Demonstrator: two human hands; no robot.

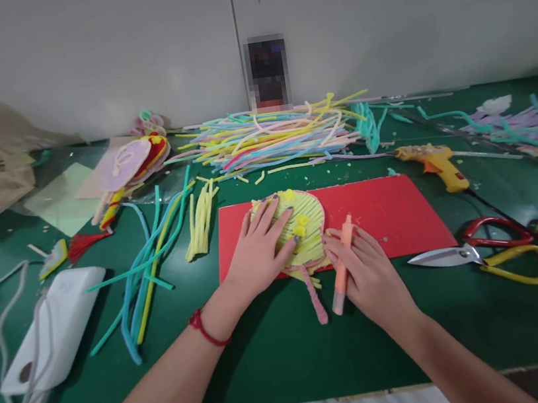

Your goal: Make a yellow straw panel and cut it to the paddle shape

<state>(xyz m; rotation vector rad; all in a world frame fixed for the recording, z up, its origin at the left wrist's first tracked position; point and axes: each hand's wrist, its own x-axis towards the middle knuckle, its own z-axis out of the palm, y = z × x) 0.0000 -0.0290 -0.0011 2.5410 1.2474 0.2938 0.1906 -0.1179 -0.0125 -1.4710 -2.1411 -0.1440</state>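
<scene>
A round yellow fan (307, 206) with a pink rim and small yellow flower shapes lies on a red board (390, 211). Its pink handle (315, 298) points toward me, past the board's near edge. My left hand (263, 249) rests flat on the left part of the fan, fingers spread. In my right hand (372, 274) is an orange marker (343, 268), gripped beside the fan's right edge. Those fingertips are at the fan's rim; whether the marker's tip touches anything, I cannot tell.
Many coloured pipe cleaners (280, 136) are heaped at the back. Scissors (487, 254) and a yellow glue gun (437, 164) lie right. On the left are loose blue and green pipe cleaners (148, 265), a white power bank (61, 330) with a cable, and a purple fan (126, 165).
</scene>
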